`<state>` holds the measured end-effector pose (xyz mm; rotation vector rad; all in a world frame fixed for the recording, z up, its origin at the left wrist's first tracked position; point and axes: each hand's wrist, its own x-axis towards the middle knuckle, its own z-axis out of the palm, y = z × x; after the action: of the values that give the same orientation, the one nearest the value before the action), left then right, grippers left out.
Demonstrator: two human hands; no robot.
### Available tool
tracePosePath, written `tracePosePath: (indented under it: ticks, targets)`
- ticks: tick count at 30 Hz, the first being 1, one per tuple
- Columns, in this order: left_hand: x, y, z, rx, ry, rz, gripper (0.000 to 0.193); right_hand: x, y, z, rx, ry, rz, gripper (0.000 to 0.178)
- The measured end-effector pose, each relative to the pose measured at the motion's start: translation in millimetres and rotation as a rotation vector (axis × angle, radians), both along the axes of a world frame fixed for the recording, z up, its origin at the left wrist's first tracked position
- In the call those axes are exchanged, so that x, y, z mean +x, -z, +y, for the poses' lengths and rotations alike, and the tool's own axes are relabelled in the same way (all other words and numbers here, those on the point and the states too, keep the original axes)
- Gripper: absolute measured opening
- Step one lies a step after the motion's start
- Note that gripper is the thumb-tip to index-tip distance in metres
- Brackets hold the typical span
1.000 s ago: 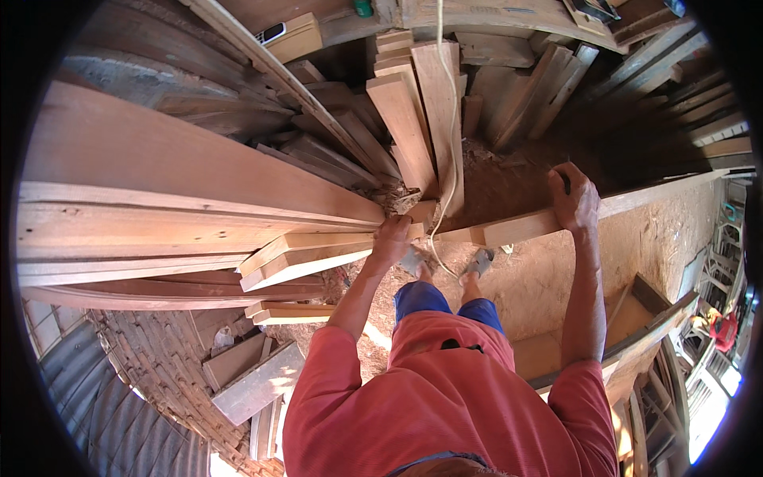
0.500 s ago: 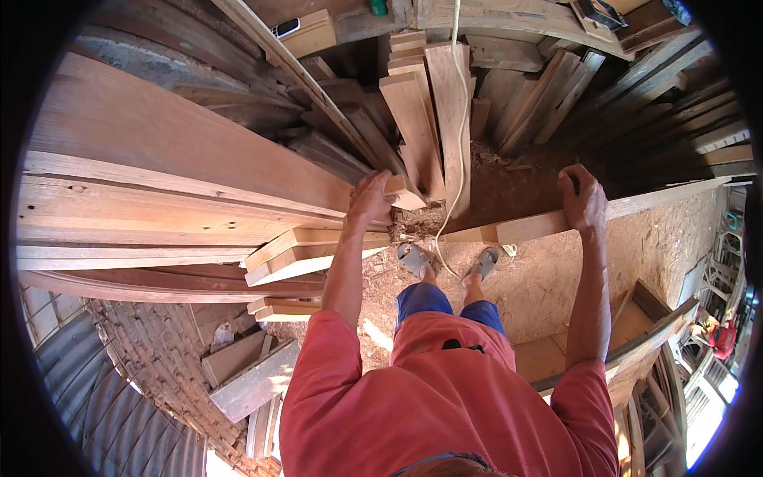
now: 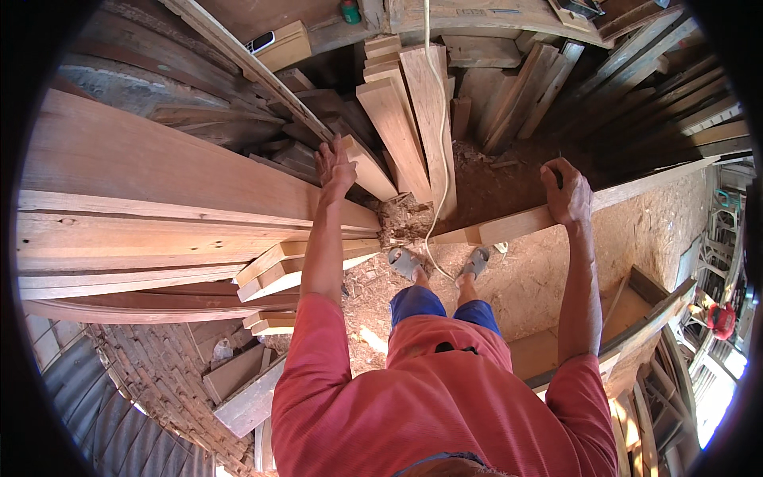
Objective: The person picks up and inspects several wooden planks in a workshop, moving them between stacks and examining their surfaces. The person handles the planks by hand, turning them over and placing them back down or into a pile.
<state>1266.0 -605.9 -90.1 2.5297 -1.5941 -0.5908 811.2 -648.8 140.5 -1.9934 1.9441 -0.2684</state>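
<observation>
1. Left hand [image 3: 335, 170]: fingers spread against the top of the short block [image 3: 370, 169], not clenched.
2. Block leans at the floor's [image 3: 517, 294] far edge, left of the upright planks [image 3: 425, 127].
3. Right hand [image 3: 567, 192] curled over long board [image 3: 517, 227]; can't tell if gripping.
4. Steady block's top; its foot wants firm footing.

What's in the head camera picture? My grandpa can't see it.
Seen from above, a person in a red shirt has the left hand at a wooden block and the right hand at a long plank. Big boards show at left; a pale cord hangs mid-picture.
</observation>
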Motion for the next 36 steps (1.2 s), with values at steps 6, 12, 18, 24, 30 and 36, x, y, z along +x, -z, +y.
tracePosePath:
  ticks: [6,12,18,24,30,36]
  targets:
    - [17,32,-13,-0.213,0.032,0.059,0.109,-1,2,-1,0.014,0.005,-0.008,0.023]
    - [29,40,-25,-0.066,0.105,0.166,0.104,0,2,-1,-0.009,0.008,0.001,0.023]
    - [-4,1,-57,-0.275,0.162,0.152,0.103,3,-3,-1,0.023,0.011,-0.015,0.022]
    - [-31,-27,-120,-0.143,0.347,-0.017,0.106,4,-4,0,0.001,0.018,-0.039,0.021]
    - [-45,-23,-129,-0.077,0.306,0.021,0.101,2,-2,0,-0.038,-0.011,-0.067,0.020]
    - [-62,-50,-71,-0.335,0.284,0.003,0.077,4,-4,0,-0.004,0.035,-0.048,0.020]
